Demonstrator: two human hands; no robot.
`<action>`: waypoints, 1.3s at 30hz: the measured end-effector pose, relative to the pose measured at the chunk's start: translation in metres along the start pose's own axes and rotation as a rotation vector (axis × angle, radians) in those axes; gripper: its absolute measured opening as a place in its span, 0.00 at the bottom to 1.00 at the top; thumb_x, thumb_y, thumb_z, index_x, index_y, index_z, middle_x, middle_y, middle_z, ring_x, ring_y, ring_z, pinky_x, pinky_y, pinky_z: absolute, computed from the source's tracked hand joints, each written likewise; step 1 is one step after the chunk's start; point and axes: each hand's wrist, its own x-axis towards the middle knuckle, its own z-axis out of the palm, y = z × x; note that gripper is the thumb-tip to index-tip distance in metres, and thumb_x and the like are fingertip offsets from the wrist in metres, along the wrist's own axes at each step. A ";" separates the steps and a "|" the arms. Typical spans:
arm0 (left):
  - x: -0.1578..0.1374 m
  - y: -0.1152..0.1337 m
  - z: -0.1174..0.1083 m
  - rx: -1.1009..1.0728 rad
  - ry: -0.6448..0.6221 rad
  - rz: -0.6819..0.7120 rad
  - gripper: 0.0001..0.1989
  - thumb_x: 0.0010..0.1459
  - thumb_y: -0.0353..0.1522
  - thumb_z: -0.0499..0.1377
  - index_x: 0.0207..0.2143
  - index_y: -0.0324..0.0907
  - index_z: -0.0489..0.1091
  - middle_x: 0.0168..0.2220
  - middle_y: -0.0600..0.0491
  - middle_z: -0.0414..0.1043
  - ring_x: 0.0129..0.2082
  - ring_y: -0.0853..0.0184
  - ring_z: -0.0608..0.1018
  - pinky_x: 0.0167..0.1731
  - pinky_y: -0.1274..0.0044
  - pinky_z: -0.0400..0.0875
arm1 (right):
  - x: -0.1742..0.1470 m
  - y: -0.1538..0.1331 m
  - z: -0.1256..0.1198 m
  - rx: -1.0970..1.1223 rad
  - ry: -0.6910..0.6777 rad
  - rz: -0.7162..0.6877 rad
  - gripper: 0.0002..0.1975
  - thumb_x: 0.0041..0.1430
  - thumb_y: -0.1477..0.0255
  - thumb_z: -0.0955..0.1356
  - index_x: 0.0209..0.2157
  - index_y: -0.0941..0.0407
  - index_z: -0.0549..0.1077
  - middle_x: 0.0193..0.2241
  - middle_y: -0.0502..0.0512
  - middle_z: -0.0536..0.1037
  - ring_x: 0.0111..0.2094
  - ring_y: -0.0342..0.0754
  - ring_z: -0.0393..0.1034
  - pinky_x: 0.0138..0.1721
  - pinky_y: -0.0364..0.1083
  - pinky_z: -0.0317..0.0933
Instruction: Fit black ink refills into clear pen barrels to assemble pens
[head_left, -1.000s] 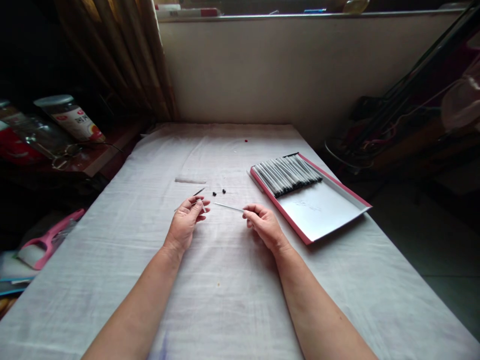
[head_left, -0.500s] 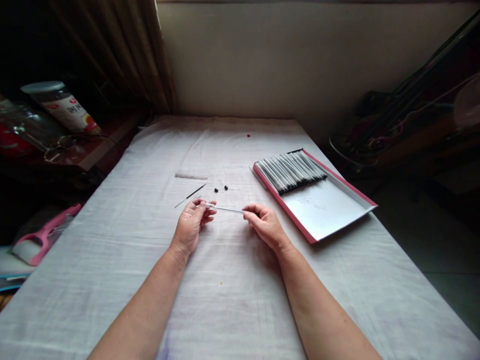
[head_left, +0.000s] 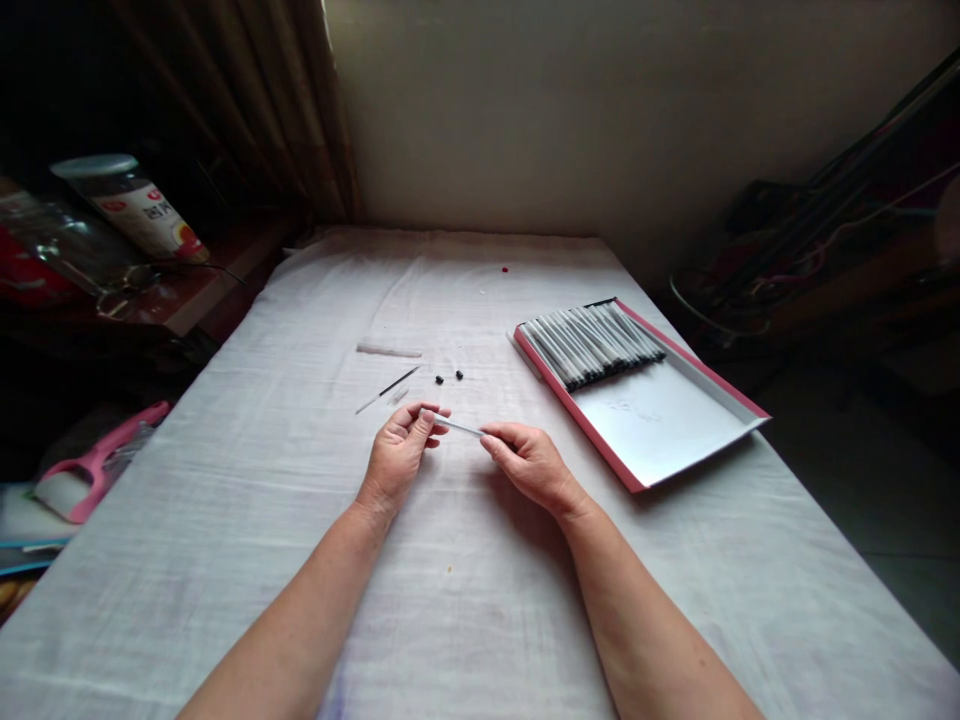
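Note:
Between my two hands stretches a slim, pale pen (head_left: 460, 428), held roughly level just above the cloth. My left hand (head_left: 401, 450) pinches its left end between thumb and fingers. Closed around the other end, my right hand (head_left: 527, 462) hides that part of it. Beyond my left hand lie a pen refill (head_left: 397, 381) with dark ink, a small clear piece (head_left: 399, 396) and a clear pen barrel (head_left: 388, 350). Two small black plugs (head_left: 439, 380) rest just past my fingertips.
A shallow pink-edged box (head_left: 660, 430) at the right holds a row of many pens (head_left: 592, 343) with black ends. The table wears a pale cloth (head_left: 300, 480). A small red bit (head_left: 505, 270) lies far back. Pink-handled scissors (head_left: 94, 465) and a lidded jar (head_left: 142, 210) are at left.
Both hands have come slightly closer together, and less of the pen shows between them. The left hand moved a little right. The whole view has shifted slightly.

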 end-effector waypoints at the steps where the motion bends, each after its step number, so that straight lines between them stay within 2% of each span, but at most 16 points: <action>1: 0.000 -0.001 0.000 0.011 0.000 0.007 0.21 0.51 0.48 0.63 0.38 0.41 0.70 0.41 0.48 0.79 0.32 0.69 0.79 0.31 0.78 0.71 | 0.000 0.000 0.000 -0.007 0.001 -0.010 0.10 0.58 0.67 0.67 0.36 0.52 0.80 0.34 0.54 0.83 0.35 0.51 0.76 0.39 0.49 0.68; 11: 0.001 -0.007 -0.003 0.007 -0.017 0.018 0.19 0.51 0.46 0.64 0.37 0.41 0.71 0.38 0.49 0.80 0.32 0.68 0.79 0.33 0.77 0.72 | 0.000 0.000 0.002 -0.083 -0.001 -0.087 0.11 0.60 0.68 0.66 0.37 0.54 0.80 0.32 0.56 0.82 0.33 0.50 0.76 0.37 0.48 0.67; 16: 0.003 -0.009 0.000 0.006 0.017 0.014 0.21 0.50 0.48 0.64 0.37 0.40 0.71 0.38 0.47 0.80 0.32 0.66 0.79 0.33 0.76 0.73 | 0.000 -0.002 0.004 -0.120 0.009 -0.066 0.11 0.61 0.68 0.65 0.37 0.55 0.79 0.33 0.56 0.82 0.34 0.50 0.76 0.38 0.47 0.67; 18: 0.003 -0.009 0.001 0.009 0.030 0.023 0.22 0.51 0.49 0.63 0.39 0.40 0.71 0.39 0.47 0.79 0.32 0.67 0.79 0.33 0.76 0.73 | -0.001 -0.006 0.005 -0.136 0.013 -0.049 0.11 0.61 0.69 0.64 0.37 0.55 0.79 0.34 0.55 0.82 0.35 0.50 0.76 0.38 0.46 0.67; 21: 0.002 -0.008 0.001 -0.001 0.030 0.036 0.28 0.51 0.50 0.62 0.48 0.40 0.69 0.41 0.46 0.78 0.36 0.66 0.79 0.34 0.76 0.73 | -0.001 -0.014 0.002 -0.174 0.033 -0.050 0.11 0.60 0.69 0.64 0.38 0.54 0.79 0.34 0.54 0.82 0.34 0.49 0.76 0.38 0.46 0.68; 23: 0.003 -0.008 -0.001 -0.032 0.038 0.037 0.33 0.52 0.51 0.61 0.54 0.41 0.64 0.45 0.44 0.77 0.40 0.64 0.79 0.34 0.76 0.74 | 0.002 -0.017 -0.009 -0.217 0.116 -0.067 0.11 0.60 0.68 0.64 0.38 0.53 0.78 0.34 0.54 0.82 0.34 0.49 0.76 0.38 0.46 0.68; 26: 0.004 -0.007 -0.004 -0.072 0.047 0.022 0.35 0.52 0.52 0.61 0.55 0.42 0.62 0.46 0.44 0.76 0.40 0.63 0.79 0.32 0.76 0.74 | 0.018 -0.014 -0.042 -0.289 0.372 -0.088 0.12 0.58 0.65 0.65 0.37 0.54 0.79 0.37 0.57 0.81 0.40 0.52 0.75 0.44 0.48 0.67; 29: 0.005 -0.006 -0.005 -0.060 0.031 0.018 0.30 0.51 0.52 0.61 0.49 0.41 0.68 0.39 0.47 0.77 0.35 0.65 0.79 0.30 0.76 0.74 | 0.045 -0.003 -0.084 -0.403 0.613 -0.012 0.14 0.55 0.63 0.66 0.35 0.55 0.80 0.38 0.59 0.80 0.43 0.53 0.73 0.50 0.51 0.64; 32: 0.005 -0.005 -0.005 -0.050 0.016 0.024 0.28 0.49 0.53 0.61 0.42 0.40 0.72 0.32 0.50 0.77 0.30 0.67 0.78 0.28 0.77 0.73 | 0.070 0.008 -0.110 -0.558 0.710 0.217 0.12 0.53 0.66 0.67 0.32 0.55 0.81 0.39 0.59 0.80 0.44 0.55 0.71 0.50 0.54 0.62; 35: 0.005 -0.005 -0.005 -0.067 0.012 0.011 0.27 0.48 0.52 0.63 0.39 0.39 0.72 0.29 0.51 0.76 0.27 0.69 0.76 0.27 0.78 0.72 | 0.084 0.014 -0.112 -0.704 0.679 0.357 0.11 0.54 0.66 0.66 0.32 0.52 0.82 0.42 0.56 0.80 0.46 0.57 0.69 0.49 0.57 0.60; 39: 0.006 -0.005 -0.005 -0.088 0.003 -0.014 0.24 0.46 0.49 0.65 0.37 0.39 0.73 0.28 0.52 0.76 0.26 0.70 0.75 0.27 0.79 0.71 | 0.088 0.019 -0.100 -0.814 0.651 0.374 0.13 0.55 0.66 0.65 0.33 0.51 0.82 0.42 0.56 0.79 0.46 0.57 0.66 0.48 0.57 0.56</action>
